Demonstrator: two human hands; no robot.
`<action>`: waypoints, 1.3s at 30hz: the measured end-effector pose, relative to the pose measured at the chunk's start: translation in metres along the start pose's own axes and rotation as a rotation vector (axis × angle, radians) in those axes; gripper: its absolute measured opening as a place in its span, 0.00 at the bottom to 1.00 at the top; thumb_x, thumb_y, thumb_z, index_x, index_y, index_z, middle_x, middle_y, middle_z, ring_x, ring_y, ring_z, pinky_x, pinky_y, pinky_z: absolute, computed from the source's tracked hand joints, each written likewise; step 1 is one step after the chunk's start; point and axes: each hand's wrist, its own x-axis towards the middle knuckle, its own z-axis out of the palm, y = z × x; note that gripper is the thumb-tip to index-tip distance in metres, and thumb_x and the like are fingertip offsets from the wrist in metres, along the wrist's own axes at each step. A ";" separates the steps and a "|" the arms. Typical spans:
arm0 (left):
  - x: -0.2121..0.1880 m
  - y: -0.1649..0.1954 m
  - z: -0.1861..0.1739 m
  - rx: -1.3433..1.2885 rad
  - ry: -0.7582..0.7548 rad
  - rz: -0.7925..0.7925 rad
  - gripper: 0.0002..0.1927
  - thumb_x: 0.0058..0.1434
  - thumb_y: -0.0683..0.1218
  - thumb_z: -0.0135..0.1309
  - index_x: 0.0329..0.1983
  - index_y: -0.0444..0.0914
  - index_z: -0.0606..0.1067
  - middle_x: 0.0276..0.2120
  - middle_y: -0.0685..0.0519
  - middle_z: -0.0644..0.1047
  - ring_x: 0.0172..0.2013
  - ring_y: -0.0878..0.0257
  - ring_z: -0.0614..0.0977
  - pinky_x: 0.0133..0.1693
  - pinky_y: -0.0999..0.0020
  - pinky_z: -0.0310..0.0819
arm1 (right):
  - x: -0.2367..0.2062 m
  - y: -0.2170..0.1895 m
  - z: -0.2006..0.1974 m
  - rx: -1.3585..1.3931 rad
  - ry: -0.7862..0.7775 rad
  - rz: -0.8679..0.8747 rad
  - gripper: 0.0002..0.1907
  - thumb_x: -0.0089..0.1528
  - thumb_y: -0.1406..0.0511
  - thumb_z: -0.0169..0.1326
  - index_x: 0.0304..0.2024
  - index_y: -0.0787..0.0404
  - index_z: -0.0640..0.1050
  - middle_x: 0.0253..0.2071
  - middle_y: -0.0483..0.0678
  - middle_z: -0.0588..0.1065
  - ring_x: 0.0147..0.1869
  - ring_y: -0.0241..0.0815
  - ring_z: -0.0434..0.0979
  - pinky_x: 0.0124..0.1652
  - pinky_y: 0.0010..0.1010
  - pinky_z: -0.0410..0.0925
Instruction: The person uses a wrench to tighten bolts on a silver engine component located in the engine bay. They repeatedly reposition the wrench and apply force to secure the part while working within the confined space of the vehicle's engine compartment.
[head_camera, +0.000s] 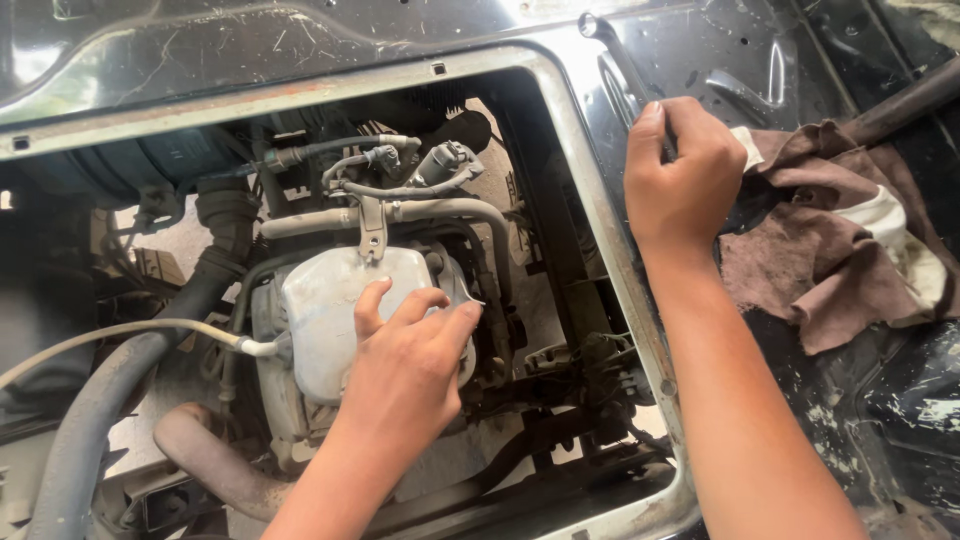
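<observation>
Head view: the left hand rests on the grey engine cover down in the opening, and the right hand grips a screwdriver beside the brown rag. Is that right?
Not quite. The head view shows the right hand with its grip on a long metal wrench, not a screwdriver, beside the brown rag. The rest holds: the left hand rests on the grey engine cover down in the opening.

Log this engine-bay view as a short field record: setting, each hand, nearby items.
setting: open engine bay seen through a metal frame
left hand: fingers resting on the grey engine cover
right hand: closed around a thin metal tool on the dark panel
nearby: brown rag beside the right hand; white hose left of the cover
</observation>
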 end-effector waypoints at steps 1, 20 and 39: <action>0.000 0.000 0.001 0.008 0.009 0.002 0.21 0.48 0.33 0.56 0.47 0.34 0.78 0.32 0.53 0.80 0.50 0.56 0.79 0.64 0.45 0.49 | 0.000 0.000 0.000 -0.002 -0.001 0.001 0.11 0.70 0.67 0.53 0.36 0.68 0.79 0.30 0.54 0.77 0.34 0.50 0.78 0.36 0.41 0.66; 0.025 -0.003 0.001 -0.073 -0.141 -0.441 0.16 0.38 0.42 0.70 0.34 0.44 0.84 0.67 0.51 0.67 0.70 0.45 0.56 0.64 0.36 0.33 | -0.001 0.000 0.010 -0.039 0.034 -0.030 0.09 0.67 0.67 0.52 0.36 0.67 0.79 0.34 0.56 0.77 0.38 0.57 0.78 0.39 0.45 0.69; 0.041 -0.009 0.001 -0.128 -0.332 -0.424 0.16 0.39 0.47 0.72 0.35 0.48 0.86 0.74 0.56 0.56 0.74 0.49 0.44 0.67 0.38 0.27 | -0.010 -0.032 -0.022 -0.152 -0.201 -0.442 0.17 0.63 0.59 0.56 0.21 0.59 0.76 0.23 0.47 0.70 0.29 0.48 0.72 0.32 0.41 0.64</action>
